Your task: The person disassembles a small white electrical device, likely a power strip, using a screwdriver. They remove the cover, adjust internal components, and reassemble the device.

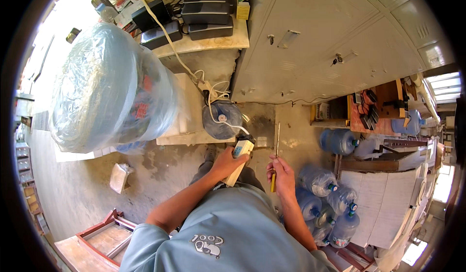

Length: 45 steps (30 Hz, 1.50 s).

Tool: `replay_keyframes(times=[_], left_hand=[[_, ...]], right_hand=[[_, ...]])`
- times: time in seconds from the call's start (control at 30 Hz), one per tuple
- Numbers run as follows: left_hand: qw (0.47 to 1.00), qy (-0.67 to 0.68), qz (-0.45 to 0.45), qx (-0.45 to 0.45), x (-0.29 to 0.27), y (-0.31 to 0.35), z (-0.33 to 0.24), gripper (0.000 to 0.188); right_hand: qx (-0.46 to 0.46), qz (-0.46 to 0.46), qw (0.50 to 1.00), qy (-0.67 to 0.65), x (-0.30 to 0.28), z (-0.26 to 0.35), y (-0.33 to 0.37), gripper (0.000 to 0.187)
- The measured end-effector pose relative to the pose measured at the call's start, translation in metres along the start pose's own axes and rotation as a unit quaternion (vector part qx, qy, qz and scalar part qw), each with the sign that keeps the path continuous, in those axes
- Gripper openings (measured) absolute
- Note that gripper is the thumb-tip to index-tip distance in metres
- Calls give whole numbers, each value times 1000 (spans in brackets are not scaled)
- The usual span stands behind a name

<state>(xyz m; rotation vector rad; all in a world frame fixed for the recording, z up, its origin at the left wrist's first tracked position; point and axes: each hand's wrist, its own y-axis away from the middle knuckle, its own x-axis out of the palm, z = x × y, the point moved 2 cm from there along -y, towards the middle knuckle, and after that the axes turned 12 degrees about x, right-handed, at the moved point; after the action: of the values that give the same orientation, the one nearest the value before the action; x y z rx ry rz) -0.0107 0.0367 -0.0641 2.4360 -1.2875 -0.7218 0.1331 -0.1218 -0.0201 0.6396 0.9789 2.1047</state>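
In front of my body, my left hand (228, 162) is closed around a cream power strip (235, 173) with a dark end. From that end a white cord (231, 123) runs up past a water jug (222, 119) on the floor. My right hand (282, 173), to the right and apart from the strip, grips a screwdriver (278, 138). Its thin metal shaft points away from me, and part of its yellow handle shows below my fingers.
A plastic-wrapped water dispenser bottle (107, 90) looms at left. Grey metal lockers (310, 48) stand ahead. Black power adapters (208, 17) lie on a shelf (223, 41). Several water jugs (315, 179) are stacked at right. A red-framed stool (104, 235) is lower left.
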Motion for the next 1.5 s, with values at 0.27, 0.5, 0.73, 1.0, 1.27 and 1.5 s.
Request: replay_keyframes(times=[0.27, 0.5, 0.73, 1.0, 1.27, 1.5], left_hand=[[999, -30, -25, -37, -11, 10, 54, 88], [999, -24, -45, -19, -24, 23, 47, 84], [999, -5, -50, -12, -31, 31, 49, 83], [997, 4, -70, 15, -28, 28, 71, 73], [999, -16, -37, 18, -29, 18, 60, 80], [996, -77, -9, 51, -37, 19, 28, 79]], right_hand=[[-106, 164, 979, 57, 82, 96, 27, 37], [-137, 121, 978, 104, 127, 114, -30, 23], [-356, -96, 899, 238, 176, 186, -109, 35], [-403, -159, 854, 288, 211, 215, -157, 54], [-401, -130, 852, 312, 192, 194, -171, 79], [-388, -73, 907, 147, 140, 179, -132, 56]])
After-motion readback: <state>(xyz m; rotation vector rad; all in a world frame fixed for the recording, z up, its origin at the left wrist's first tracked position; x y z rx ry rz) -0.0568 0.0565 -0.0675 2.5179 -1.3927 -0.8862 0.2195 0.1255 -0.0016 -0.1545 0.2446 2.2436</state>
